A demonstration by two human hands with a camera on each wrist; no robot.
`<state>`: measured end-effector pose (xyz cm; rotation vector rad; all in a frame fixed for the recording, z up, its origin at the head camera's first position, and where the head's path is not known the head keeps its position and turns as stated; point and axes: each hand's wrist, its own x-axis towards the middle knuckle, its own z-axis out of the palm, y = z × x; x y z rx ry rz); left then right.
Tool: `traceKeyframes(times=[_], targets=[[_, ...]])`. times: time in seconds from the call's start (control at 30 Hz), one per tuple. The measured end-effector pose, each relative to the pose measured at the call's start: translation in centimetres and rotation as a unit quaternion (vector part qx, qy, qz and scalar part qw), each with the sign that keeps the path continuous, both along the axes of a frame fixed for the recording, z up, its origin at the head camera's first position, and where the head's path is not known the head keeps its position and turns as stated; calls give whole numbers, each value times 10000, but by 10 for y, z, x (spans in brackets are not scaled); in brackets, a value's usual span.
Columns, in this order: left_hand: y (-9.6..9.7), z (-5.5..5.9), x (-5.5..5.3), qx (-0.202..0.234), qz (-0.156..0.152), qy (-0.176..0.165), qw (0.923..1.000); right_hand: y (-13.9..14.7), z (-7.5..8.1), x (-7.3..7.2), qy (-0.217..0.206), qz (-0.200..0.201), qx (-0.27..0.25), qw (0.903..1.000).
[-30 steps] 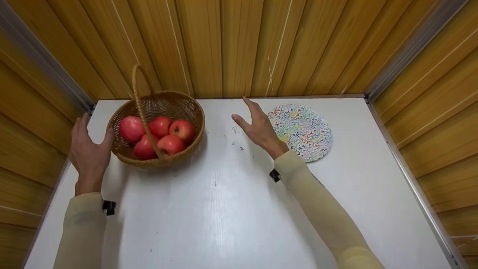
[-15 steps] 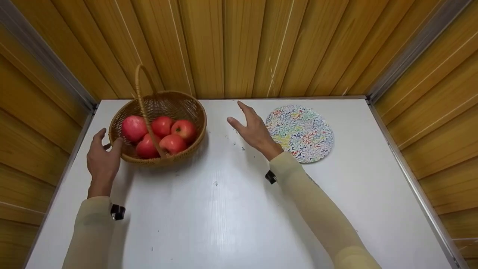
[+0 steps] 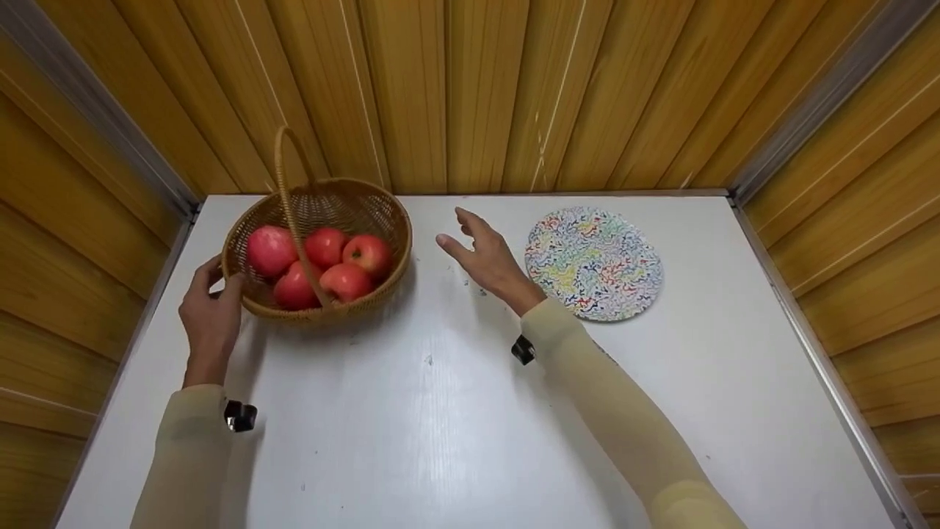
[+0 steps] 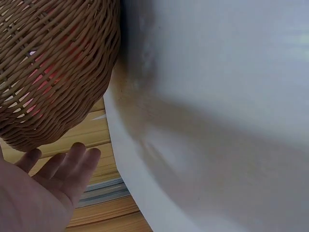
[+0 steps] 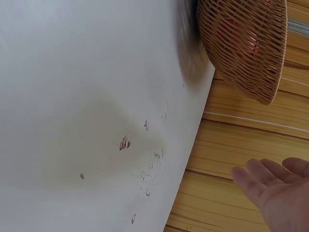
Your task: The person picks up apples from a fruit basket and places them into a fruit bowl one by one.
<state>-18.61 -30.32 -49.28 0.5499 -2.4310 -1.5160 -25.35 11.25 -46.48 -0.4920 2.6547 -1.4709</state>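
A brown wicker basket with an arched handle stands at the back left of the white table. Several red apples lie inside it. My left hand is at the basket's left side, its fingertips right at the rim. In the left wrist view, that hand's fingers reach out fairly straight beside the woven wall. My right hand hovers to the right of the basket, apart from it, thumb and fingers spread with nothing between them. The right wrist view shows its relaxed fingers pointing toward the basket's side.
A round, flat mat with multicoloured speckles lies at the back right, just beyond my right wrist. Wood-plank walls enclose the white table at the back and both sides. Small dark marks dot the tabletop.
My left hand has come in from the left to the basket's rim. My right hand has moved slightly left toward the basket. The view has shifted a little; basket and apples stay put.
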Motion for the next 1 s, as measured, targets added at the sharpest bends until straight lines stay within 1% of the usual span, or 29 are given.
traceKeyframes(times=[0.13, 0.27, 0.37, 0.57, 0.77, 0.87, 1.0], targets=[[-2, 0, 1, 482, -50, 173, 9987, -7, -2, -1, -79, 76, -119, 9999], [-3, -1, 1, 663, -148, 107, 9976, -16, -6, 0, -145, 160, -35, 9998], [-3, -3, 0, 622, -143, 60, 9979, -23, -9, 2, -255, 264, 44, 9993], [-2, -4, 1, 351, -102, 241, 9990, -43, -9, 6, -341, 323, -18, 9989], [-3, -7, 0, 219, -144, 188, 9995, -62, -11, 9, -449, 179, -224, 9986], [-3, -8, 0, 154, -171, 226, 9995, -66, -13, 10, -471, 71, -280, 9985], [-3, -7, 0, 108, -138, 342, 9993, -69, -14, 9, -553, -46, -380, 9977]])
